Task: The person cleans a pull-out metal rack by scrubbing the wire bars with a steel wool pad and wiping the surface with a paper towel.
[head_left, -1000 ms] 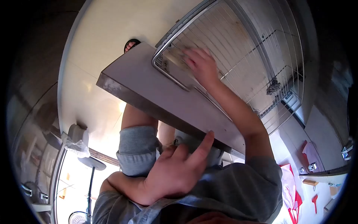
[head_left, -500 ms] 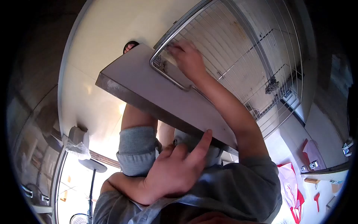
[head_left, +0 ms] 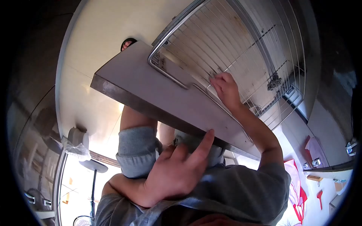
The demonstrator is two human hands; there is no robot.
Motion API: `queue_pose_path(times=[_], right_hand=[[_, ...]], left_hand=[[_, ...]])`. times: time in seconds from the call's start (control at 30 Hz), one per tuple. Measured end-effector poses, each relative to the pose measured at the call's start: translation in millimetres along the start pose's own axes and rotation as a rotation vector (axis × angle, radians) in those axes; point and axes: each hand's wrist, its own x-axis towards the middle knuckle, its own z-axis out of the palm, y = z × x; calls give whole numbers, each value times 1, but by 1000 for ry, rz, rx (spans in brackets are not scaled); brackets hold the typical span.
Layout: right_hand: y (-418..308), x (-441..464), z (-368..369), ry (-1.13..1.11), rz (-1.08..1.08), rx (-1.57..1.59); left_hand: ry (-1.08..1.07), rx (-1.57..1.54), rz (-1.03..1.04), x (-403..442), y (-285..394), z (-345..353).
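Observation:
My right hand (head_left: pixel 225 88) is over the wire rack (head_left: pixel 211 45) of a pull-out drawer basket, thumb and fingers closed together at its near wires. A small greyish bit shows at the fingertips, too unclear to name. My left hand (head_left: pixel 177 169) lies in front of my body, with one digit stretched out to touch the edge of the drawer front panel (head_left: pixel 151 83). Its other fingers are bent and apart from that digit, holding nothing visible. The panel slants across my knees. A dark, curly clump like steel wool (head_left: pixel 274 81) sits among the wires on the right.
Cabinet fronts stand close on the left and right. A sandalled foot (head_left: pixel 128 44) shows beyond the panel on the pale floor. A black pole stand (head_left: pixel 93 188) and a grey object with clear plastic (head_left: pixel 78 143) are at lower left. A pink-and-red bag (head_left: pixel 293 184) lies at right.
My right hand has moved right and nearer to me, from the basket's left corner to its near wires. The panel and basket have shifted slightly left. My left hand has stayed put.

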Motion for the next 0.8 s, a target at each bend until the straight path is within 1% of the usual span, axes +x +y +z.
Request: queue_pose_path(times=[0.07,0.13,0.2,0.3,0.4,0.47,0.53,0.6,0.7,0.8], right_hand=[[-28,38,10,106,38,156],[-54,84,28,156,-53,194],[-65,124,59,230,-264,216],[-74,152,75,157,-405,148],[-89,130,51,-127,322,307],[-49,84,45,-80,-103,61],[-24,44,27,-213,14,13],[3,6,10,-208,-166,-38],[20,-15,0,-245,-96,47],[14,11,6,-265,-242,44]], left_hand=[[-12,-29,-21,-2,0,2],[-11,-23,-8,-1,-2,2],[-5,14,38,0,-4,2],[14,17,45,0,-5,3],[19,10,39,0,-4,1],[42,-10,40,-1,-5,3],[52,-34,31,-2,-4,4],[48,-47,19,-2,-5,4],[48,-47,46,-3,-6,4],[38,-15,51,-1,-5,0]])
